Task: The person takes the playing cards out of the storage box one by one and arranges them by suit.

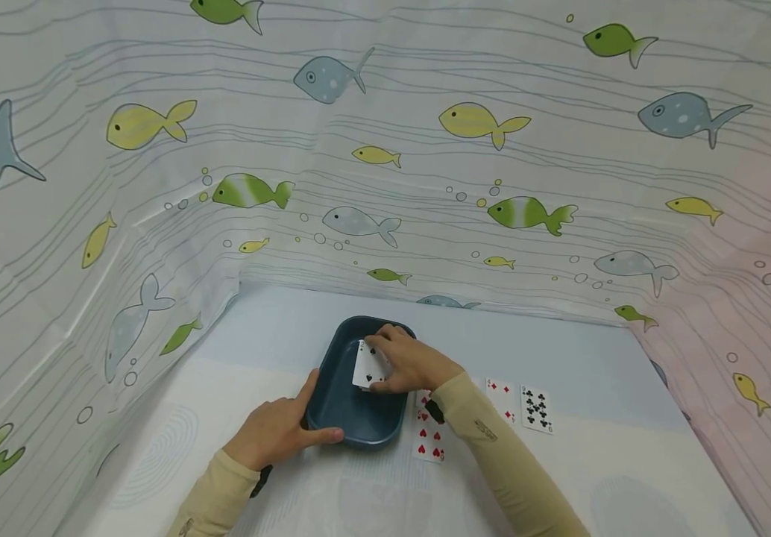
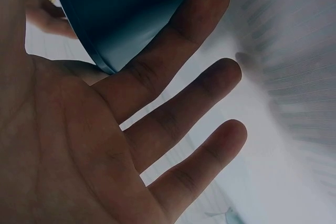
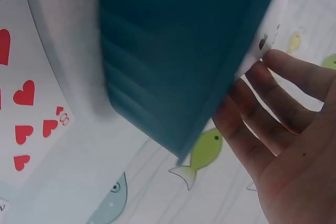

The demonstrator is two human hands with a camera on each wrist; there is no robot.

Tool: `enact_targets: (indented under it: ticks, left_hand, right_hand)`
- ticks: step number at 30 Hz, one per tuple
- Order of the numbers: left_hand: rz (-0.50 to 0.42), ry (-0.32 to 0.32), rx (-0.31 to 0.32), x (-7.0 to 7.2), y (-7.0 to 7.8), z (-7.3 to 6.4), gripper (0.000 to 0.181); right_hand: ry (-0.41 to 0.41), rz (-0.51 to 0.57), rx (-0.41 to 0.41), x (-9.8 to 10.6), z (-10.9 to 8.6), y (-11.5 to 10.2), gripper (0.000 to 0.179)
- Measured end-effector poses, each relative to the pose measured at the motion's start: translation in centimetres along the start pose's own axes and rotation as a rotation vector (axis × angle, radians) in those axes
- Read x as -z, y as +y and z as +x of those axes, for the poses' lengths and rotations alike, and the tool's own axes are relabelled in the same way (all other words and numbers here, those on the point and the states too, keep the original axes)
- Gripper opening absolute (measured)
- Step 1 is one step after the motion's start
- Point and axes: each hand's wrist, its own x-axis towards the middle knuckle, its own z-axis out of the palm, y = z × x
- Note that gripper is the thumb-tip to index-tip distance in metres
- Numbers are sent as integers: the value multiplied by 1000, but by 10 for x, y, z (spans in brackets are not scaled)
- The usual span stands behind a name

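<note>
My right hand [image 1: 415,362] holds a small stack of playing cards [image 1: 367,369], a spade face up on top, over a dark blue rectangular tray [image 1: 335,410]. In the right wrist view the tray's wall [image 3: 163,66] hides much of the cards [image 3: 257,59] and some fingertips. At the tray's left near corner is my left hand [image 1: 278,429], index finger along the side and thumb across the near edge. The left wrist view shows its fingers [image 2: 184,135] straight and spread, with one against the tray's outer wall [image 2: 131,9].
Right of the tray, a hearts card [image 1: 429,447], a diamonds card [image 1: 501,391] and a clubs card [image 1: 536,409] lie face up on the pale table [image 1: 600,418]. My right sleeve [image 1: 493,440] crosses near them. A fish-patterned sheet [image 1: 412,224] encloses the back and sides.
</note>
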Motion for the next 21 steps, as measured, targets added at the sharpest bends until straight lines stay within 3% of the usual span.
enact_targets:
  ticks: [21]
  left_hand:
    - [17, 16, 9, 0, 2, 0, 125]
  right_hand:
    - [135, -2, 70, 13, -49, -7, 82]
